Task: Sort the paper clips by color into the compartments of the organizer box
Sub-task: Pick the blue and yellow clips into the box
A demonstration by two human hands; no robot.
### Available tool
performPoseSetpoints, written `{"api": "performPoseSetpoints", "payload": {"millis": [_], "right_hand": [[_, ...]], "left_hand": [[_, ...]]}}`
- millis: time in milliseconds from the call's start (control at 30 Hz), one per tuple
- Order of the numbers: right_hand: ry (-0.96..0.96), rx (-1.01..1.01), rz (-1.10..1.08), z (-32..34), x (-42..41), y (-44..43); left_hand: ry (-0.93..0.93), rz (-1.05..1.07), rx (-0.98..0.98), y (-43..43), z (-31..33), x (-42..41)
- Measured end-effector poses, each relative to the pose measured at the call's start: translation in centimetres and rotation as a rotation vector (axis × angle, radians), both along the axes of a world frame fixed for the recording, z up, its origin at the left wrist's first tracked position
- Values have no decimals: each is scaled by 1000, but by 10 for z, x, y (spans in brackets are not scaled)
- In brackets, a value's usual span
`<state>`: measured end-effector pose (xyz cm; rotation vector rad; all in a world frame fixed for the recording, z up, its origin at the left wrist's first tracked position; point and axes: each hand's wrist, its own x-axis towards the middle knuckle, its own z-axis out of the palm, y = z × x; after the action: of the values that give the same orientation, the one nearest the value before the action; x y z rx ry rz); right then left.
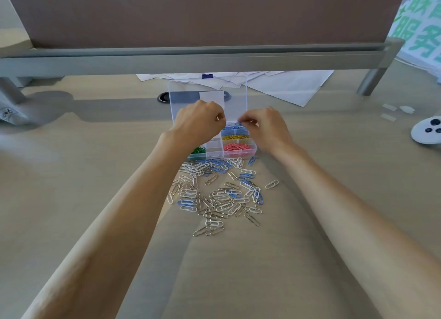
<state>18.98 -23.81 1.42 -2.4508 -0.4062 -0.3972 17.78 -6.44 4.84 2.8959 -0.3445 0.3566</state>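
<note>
R hand [265, 127] pinches blue clip [237, 123] over blue section of open box [238, 154] on counter [71, 163]. L hand [199, 124] curled over box, can't tell if holding anything. Loose clips [214, 194] piled just in front.

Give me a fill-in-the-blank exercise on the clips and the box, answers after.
The clip pinched by the right hand is ____.
In the organizer box, ____ clips lie between the blue clips and the pink clips.
The green clips lie in the box's near ____ corner.
Answers: blue; yellow; left.
</note>
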Motion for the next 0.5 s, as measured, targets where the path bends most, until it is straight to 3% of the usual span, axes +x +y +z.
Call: {"api": "performPoseSetpoints", "payload": {"millis": [133, 300, 500], "right_hand": [[2, -69, 15, -2, -7, -2], [-101, 10, 75, -6, -36, -7], [-142, 149, 62, -10, -83, -8]], "left_hand": [[5, -43, -19, 11, 8, -18], [139, -126, 47, 26, 17, -59], [267, -130, -20, 48, 13, -106]]}}
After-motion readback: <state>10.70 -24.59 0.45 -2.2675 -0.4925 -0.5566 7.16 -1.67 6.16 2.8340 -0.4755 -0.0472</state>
